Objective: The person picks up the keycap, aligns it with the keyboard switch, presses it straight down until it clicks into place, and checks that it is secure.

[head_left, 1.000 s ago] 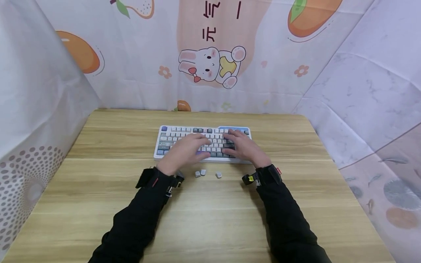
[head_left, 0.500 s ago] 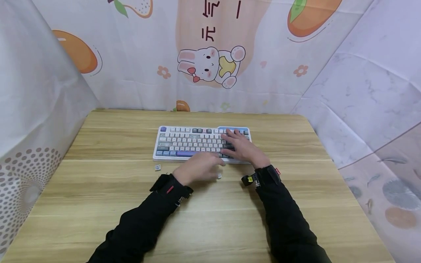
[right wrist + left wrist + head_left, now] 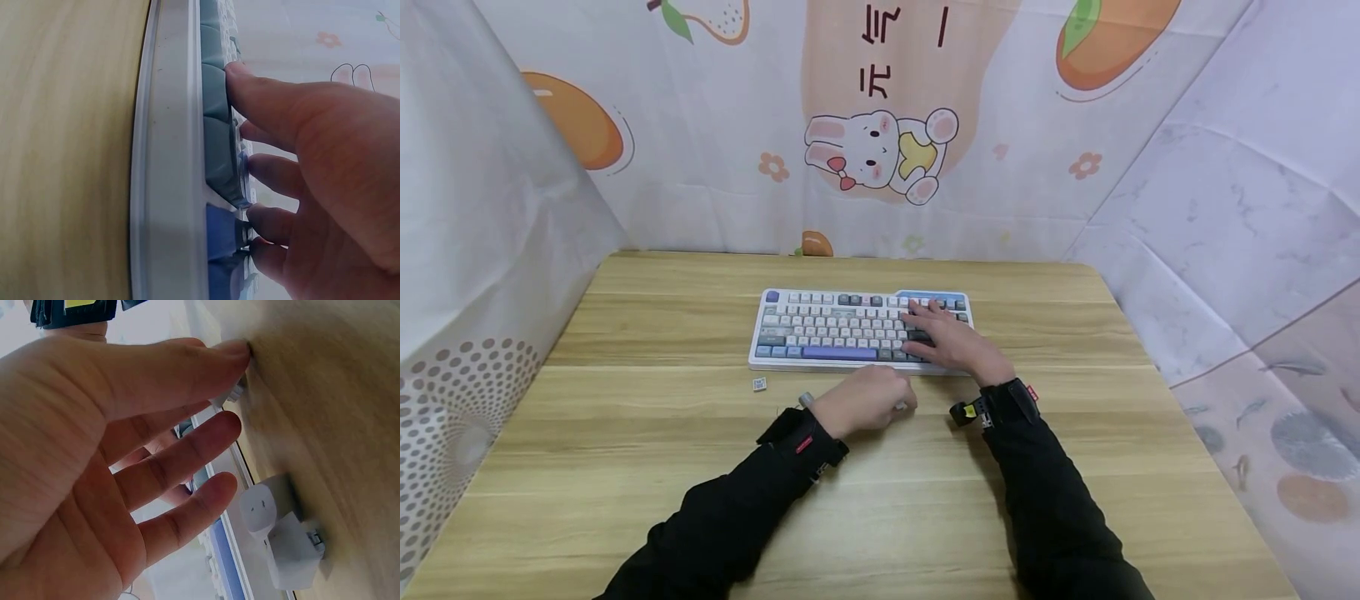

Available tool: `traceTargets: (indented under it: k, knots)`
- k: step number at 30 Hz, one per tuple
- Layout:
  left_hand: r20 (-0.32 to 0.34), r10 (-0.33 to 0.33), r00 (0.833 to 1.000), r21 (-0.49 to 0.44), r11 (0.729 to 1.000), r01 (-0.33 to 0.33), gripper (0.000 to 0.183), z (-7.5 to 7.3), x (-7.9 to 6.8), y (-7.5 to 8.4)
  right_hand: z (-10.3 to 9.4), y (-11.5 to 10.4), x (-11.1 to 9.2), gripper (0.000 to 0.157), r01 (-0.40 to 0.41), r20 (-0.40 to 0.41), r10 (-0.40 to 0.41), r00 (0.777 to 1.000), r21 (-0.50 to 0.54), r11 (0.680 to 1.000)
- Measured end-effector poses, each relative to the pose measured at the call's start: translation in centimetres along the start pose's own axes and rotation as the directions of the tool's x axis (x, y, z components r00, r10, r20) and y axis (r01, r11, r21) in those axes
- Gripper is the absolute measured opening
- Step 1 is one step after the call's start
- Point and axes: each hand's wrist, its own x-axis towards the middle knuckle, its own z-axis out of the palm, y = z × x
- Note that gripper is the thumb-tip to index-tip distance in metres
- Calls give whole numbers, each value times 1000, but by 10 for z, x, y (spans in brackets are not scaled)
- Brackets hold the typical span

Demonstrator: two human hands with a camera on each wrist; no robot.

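A white keyboard (image 3: 838,331) with white, grey and blue keys and a purple space bar lies on the table. In front of it my left hand (image 3: 867,398) pinches a small pale keycap (image 3: 230,394) between thumb and index finger, down at the tabletop. Its other fingers are loosely bent in the left wrist view. Two white keycaps (image 3: 278,531) stand side by side near those fingers; the hand hides them in the head view. My right hand (image 3: 953,337) rests on the keyboard's right end with spread fingers, touching the keys (image 3: 215,94).
One keycap (image 3: 760,384), its hollow underside up, lies before the keyboard's left end. The wooden table (image 3: 880,517) ends at a printed cloth backdrop (image 3: 700,167). Cloth also hangs at both sides. Both wrists wear black straps.
My left hand has left the keyboard, moving right and toward me to the rightmost loose keycap, where its fingers have closed. The right hand stays on the keys.
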Motion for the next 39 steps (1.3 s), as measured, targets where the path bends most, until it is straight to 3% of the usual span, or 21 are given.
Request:
traceTargets:
  k: [10,19,26,34,39]
  knots:
    - [-1,-47,999,34,998,47,20,-2,-1,-3,-3,-5,1,46,97,-101,-109,989,-115,989]
    - [-20,-63,998,57,996,64,20,-3,-1,-4,-4,-8,-1,38,183,-120,-196,973,-109,977]
    - [-24,-119,993,-23,993,118,16,-6,-3,-4,-3,-9,-1,41,177,-109,-186,976,-88,980]
    - [-66,-134,989,-10,991,134,20,-7,-6,-5,0,-6,2,41,171,-102,-179,979,-87,981]
    - [-74,-178,981,19,984,180,19,-7,-7,-7,-1,-7,0,42,182,-103,-190,976,-86,980]
